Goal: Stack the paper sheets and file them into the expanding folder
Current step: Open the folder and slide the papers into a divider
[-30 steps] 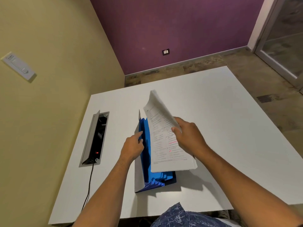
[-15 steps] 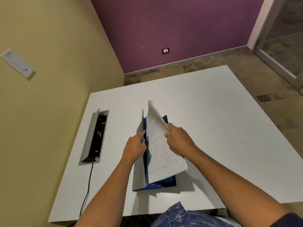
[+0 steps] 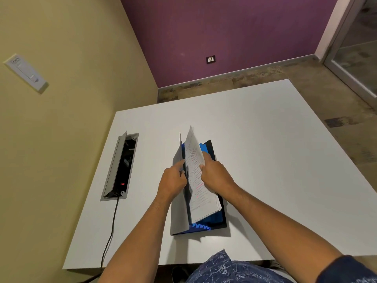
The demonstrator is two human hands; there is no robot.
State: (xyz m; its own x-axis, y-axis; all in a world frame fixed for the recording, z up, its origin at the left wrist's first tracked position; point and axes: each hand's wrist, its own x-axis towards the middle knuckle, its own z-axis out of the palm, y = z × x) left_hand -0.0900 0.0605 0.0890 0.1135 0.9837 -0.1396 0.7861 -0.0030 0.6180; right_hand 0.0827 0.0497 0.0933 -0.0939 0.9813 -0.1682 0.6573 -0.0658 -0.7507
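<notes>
Head view of a white table (image 3: 265, 139) set against a yellow wall. An expanding folder (image 3: 212, 223) lies near the table's near edge, directly before the person; its blue accordion pockets show at the near end and its dark back panel lies flat on the table. The grey front flap (image 3: 177, 211) stands tilted up on the left side.

The left hand (image 3: 172, 181) grips the upper edge of this flap, index finger extended along it and the other fingers curled, holding the flap away from the pockets. The right hand (image 3: 216, 174) is clenched on a stack of printed paper sheets (image 3: 195, 174), thumb on the printed face and fingers hidden behind. The stack stands on its long edge, leaning rightward, its lower edge down in the folder just behind the flap; which pocket receives it cannot be told. Red marks show among the printed lines.

To the left, well apart from the folder, a cable box (image 3: 120, 166) is recessed in the table with its lid raised, 1 red light lit inside, and a black cable (image 3: 111, 231) runs from it over the near edge.
</notes>
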